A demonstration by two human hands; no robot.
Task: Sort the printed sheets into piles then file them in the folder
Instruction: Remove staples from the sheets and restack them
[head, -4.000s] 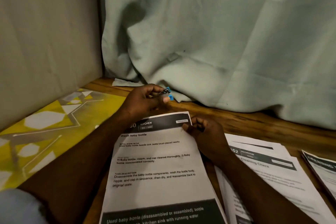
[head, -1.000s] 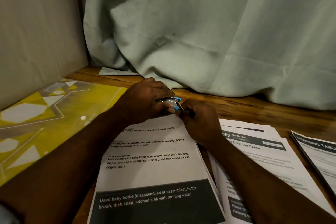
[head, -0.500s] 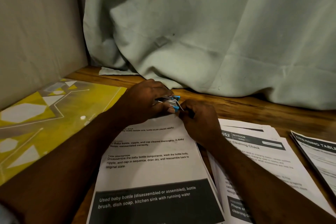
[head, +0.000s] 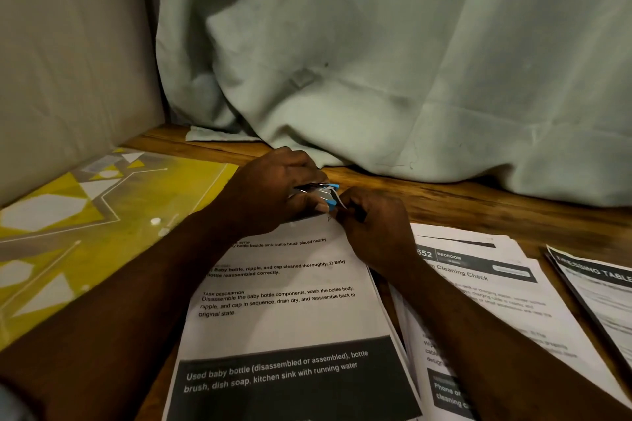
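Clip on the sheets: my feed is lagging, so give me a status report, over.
Left grip holds clip at top corner of sheets. Right grip pinches that corner. Bedroom pile alongside to the right, nothing blocking.

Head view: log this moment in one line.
left hand: grips clip | right hand: pinches kitchen stack corner at clip | bedroom pile: at right | folder: lying at left

On the middle sheet [head: 290, 318] "TASK DESCRIPTION" and "Disassemble the baby bottle components" can be read, and on its dark band "Used baby bottle". The next sheet [head: 496, 287] is headed "652 BEDROOM" and "Cleaning Check"; the right sheet [head: 602, 287], "DRESSING TABLE", is cut off.
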